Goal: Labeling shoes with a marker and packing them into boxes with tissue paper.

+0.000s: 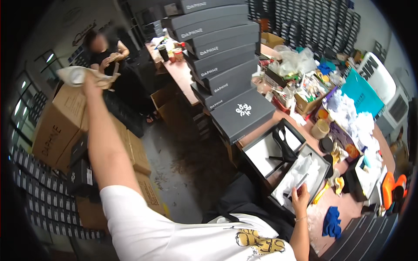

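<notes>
My left arm stretches far out to the left. At its end, my left hand (90, 83) is closed at a beige cloth bag (104, 80) on top of the stacked cartons. A white round, roll-like piece (77, 77) shows against the hand; its fingers are mostly hidden. My right hand (300, 199) is low over an open dark shoe box (323, 167), its fingers closed on the white tissue paper (300, 172) inside. Beside that box, a black high-heeled shoe (285, 148) lies in another open, white-lined box part (259, 157).
Dark shoe boxes (226, 65) rise in a tall stack ahead. Brown cartons (61, 126) line the left. A person (106, 56) in black stands beyond, handling a light-coloured item. The pink table (315, 226) carries crumpled paper (348, 108), a blue cloth (332, 222) and orange-handled scissors (387, 191).
</notes>
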{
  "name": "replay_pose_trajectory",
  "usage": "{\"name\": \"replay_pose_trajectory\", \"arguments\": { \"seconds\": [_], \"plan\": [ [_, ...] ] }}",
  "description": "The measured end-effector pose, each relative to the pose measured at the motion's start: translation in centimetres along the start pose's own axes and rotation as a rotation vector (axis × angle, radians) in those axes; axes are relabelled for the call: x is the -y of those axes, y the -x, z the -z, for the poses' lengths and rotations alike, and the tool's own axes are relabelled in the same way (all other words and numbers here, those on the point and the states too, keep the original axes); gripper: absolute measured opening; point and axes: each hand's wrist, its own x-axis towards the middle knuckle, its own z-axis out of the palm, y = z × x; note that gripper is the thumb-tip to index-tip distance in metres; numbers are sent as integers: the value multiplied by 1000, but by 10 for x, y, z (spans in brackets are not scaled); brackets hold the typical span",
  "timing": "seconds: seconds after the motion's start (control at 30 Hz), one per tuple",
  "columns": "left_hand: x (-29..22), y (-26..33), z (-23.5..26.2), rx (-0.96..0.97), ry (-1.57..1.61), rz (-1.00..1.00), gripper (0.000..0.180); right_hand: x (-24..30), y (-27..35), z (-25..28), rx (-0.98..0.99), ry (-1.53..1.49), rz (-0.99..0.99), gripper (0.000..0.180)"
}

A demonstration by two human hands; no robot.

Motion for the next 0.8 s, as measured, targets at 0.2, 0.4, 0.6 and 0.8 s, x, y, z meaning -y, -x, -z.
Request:
{"name": "replay_pose_trajectory", "arguments": {
  "seconds": [0.2,0.4,0.6,0.8],
  "plan": [
    [177,67,10,-451,29,469,37,6,2,12,35,-55,-55,20],
    [150,79,17,-514,73,346,57,-18,3,1,36,-98,-45,21],
    [155,90,17,-554,73,385,59,-11,2,2,61,-91,-77,21],
    [173,113,54,-668,76,361,53,-12,2,0,104,-87,-65,16]
  ]
}}
